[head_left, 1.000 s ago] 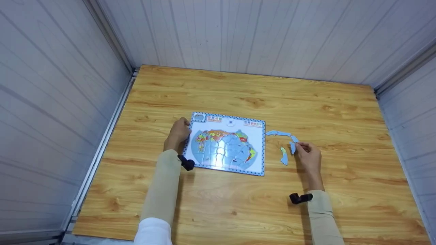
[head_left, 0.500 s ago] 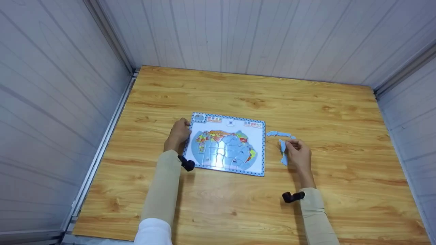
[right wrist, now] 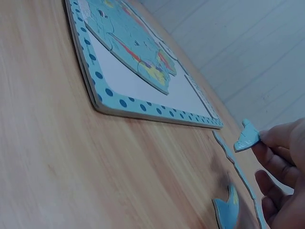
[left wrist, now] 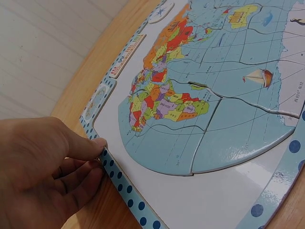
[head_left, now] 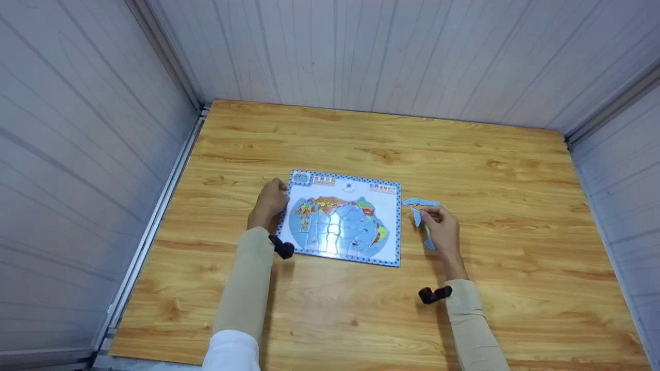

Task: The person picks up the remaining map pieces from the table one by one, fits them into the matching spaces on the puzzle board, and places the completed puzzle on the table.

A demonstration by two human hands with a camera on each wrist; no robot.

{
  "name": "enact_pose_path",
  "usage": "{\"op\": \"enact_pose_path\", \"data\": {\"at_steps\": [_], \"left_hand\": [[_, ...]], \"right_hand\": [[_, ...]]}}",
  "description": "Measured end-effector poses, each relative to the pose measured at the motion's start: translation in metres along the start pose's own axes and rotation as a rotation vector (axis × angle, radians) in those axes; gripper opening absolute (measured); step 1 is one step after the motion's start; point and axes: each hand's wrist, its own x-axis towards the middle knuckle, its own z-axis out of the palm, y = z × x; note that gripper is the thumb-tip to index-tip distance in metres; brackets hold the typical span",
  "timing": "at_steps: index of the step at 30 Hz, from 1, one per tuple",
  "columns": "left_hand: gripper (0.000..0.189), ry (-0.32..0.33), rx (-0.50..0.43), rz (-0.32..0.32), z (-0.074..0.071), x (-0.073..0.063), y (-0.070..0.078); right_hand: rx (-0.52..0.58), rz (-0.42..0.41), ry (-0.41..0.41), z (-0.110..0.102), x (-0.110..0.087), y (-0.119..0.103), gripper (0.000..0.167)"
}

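A world map puzzle board [head_left: 389, 203] with a blue dotted border lies on the wooden table, its map pieces partly filling the white field. At its left edge my left hand [head_left: 270, 201] holds the border; in the left wrist view the thumb presses on top and the fingers curl by the side. Right of the board, my right hand [head_left: 442, 229] pinches a small light-blue puzzle piece [right wrist: 247, 137] between thumb and fingers, raised above the table. Below that hand lies a blue and green puzzle piece [head_left: 429, 242], partly hidden by it.
A row of thin blue edge pieces [head_left: 425, 202] lies just right of the board, one end hidden behind the right hand. White panel walls [head_left: 335, 56] enclose the table [head_left: 350, 319] at the back and both sides.
My right hand has moved left toward the board, carrying the blue piece over the blue and green one. The left hand and the board have stayed in place.
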Motion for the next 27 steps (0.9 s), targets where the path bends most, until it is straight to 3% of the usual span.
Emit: {"op": "enact_pose_path", "data": {"at_steps": [9,18,27], "left_hand": [[0.031,-0.016,-0.012,-0.021,0.0,0.0,0.001],[0.03,-0.002,0.009,0.02,0.0,0.001,-0.002],[0.03,-0.005,-0.009,0.004,0.0,0.001,-0.001]], "right_hand": [[0.006,-0.02,-0.035,0.012,0.001,-0.002,0.025],[-0.002,-0.101,-0.012,0.021,0.001,0.001,0.017],[0.014,-0.039,-0.046,0.031,-0.002,-0.003,0.015]]}}
